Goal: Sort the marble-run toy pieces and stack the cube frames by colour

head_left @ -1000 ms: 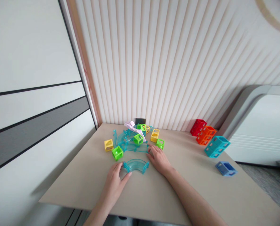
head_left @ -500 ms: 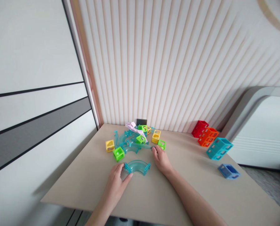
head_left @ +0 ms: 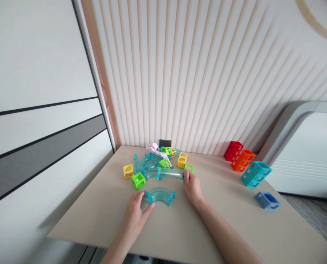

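My left hand (head_left: 136, 211) has thumb and fingers around the left end of a curved translucent teal track piece (head_left: 160, 194) near the middle of the table. Between the fingers of my right hand (head_left: 192, 185) is the right end of a straight translucent teal track piece (head_left: 171, 173), which points left toward the pile. A green cube (head_left: 138, 180) and a yellow cube (head_left: 128, 171) stand left of the straight piece. Behind it lie more teal tracks (head_left: 144, 161), a pale pink piece (head_left: 154, 147), green cubes (head_left: 164, 163) and a yellow block (head_left: 182, 160).
At the right of the table (head_left: 97, 216) stand a red block (head_left: 233, 151), an orange block (head_left: 242, 160), a teal block (head_left: 256, 173) and a blue block (head_left: 267, 200). A small dark box (head_left: 165, 143) is by the ribbed wall.
My right hand has moved slightly right and toward me with the straight teal track, which now lies clearer of the pile. My left hand and the curved track have hardly moved.
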`<state>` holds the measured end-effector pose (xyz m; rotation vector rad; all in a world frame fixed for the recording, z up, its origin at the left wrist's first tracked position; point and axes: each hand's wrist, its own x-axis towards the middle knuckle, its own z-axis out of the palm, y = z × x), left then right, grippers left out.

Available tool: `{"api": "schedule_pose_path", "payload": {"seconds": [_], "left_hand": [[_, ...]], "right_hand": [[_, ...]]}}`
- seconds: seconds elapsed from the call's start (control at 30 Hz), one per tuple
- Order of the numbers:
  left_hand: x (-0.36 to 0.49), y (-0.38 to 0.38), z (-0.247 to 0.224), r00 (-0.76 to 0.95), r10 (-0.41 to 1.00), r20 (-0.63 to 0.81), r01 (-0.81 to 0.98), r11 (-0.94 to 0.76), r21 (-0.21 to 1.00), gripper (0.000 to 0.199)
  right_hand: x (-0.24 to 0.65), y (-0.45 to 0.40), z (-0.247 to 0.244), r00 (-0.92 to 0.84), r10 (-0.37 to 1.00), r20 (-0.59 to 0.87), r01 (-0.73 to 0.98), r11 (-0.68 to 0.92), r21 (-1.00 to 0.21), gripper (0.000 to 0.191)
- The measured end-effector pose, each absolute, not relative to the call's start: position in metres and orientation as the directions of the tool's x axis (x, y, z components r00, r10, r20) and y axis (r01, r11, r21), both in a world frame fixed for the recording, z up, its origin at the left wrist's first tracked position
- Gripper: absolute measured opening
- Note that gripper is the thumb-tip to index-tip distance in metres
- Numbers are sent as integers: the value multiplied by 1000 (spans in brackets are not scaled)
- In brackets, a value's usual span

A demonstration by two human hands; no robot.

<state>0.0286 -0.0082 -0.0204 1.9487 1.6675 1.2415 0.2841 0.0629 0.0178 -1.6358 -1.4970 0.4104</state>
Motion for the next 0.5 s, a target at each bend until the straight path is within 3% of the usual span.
{"api": "schedule_pose_path", "payload": {"seconds": [0.27,0.5], "left_hand": [[30,-11,-17,-43,910,413,647,-290,706,32],[29,-12,-15,-32,915,402,648,-287,706,33]], "right_hand": [[298,58,28,256,927,276,708,15,-706,65],[303,57,34,216,962,166,794,-74,-603,57]]}}
